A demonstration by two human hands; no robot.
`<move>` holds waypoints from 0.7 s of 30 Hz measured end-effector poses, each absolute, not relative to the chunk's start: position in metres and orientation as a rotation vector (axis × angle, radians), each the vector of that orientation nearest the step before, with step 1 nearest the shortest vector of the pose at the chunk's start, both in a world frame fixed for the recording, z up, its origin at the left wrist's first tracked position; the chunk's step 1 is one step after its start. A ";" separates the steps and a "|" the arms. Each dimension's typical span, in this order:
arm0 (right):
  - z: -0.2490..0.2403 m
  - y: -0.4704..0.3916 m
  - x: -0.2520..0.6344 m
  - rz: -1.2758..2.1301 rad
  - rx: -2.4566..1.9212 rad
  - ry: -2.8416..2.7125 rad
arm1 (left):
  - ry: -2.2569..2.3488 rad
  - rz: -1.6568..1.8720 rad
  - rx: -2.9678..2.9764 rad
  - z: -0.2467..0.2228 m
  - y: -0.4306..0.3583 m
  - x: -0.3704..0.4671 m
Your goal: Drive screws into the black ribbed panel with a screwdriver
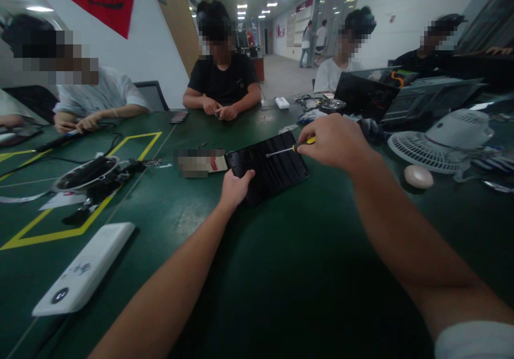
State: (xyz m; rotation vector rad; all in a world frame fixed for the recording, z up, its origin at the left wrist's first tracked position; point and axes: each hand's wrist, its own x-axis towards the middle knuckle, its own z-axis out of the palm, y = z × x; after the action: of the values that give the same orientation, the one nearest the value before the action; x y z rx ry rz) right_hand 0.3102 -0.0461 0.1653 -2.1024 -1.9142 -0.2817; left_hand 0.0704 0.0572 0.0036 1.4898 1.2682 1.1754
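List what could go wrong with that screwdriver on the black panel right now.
1. The left hand pins only one corner of the black panel, so it might pivot under pressure.
2. The screwdriver is held at a low slant by the right hand; its tip could skid and scratch.
3. The small dark parts lie loose nearby and could scatter.

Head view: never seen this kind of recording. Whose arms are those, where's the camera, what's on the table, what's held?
There is one picture, from a camera worn on a person's head, looking forward and down, so the two bare arms are the wearer's own. The left hand steadies a flat black panel lying on the green table. The right hand holds a yellow-handled screwdriver, tip on the panel. Nearby lie a white power bank, a white fan and a round black device. Other people sit around the table.
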 end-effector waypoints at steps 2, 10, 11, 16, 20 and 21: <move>0.165 -0.045 0.311 -0.251 -2.121 -1.918 | 1.263 1.176 1.488 0.004 0.057 0.070; 0.161 -0.044 0.307 -0.166 -2.145 -1.941 | 1.307 1.174 1.511 0.005 0.056 0.071; 0.160 -0.045 0.306 -0.154 -2.155 -1.946 | 1.303 1.169 1.511 0.005 0.056 0.071; 0.164 -0.050 0.310 -0.149 -2.063 -2.021 | 1.294 1.168 1.508 0.006 0.055 0.071; 0.170 -0.053 0.318 -0.241 -1.994 -1.951 | 1.272 1.160 1.496 0.005 0.055 0.070; 0.172 -0.053 0.320 -0.250 -1.994 -1.921 | 1.272 1.154 1.490 0.005 0.055 0.070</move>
State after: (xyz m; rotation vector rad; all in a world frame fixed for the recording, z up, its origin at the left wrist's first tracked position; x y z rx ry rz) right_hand 0.3199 -0.0534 0.1717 -1.9938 -1.9208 -0.2498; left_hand 0.0702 0.0553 0.0054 1.4903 1.2716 1.1537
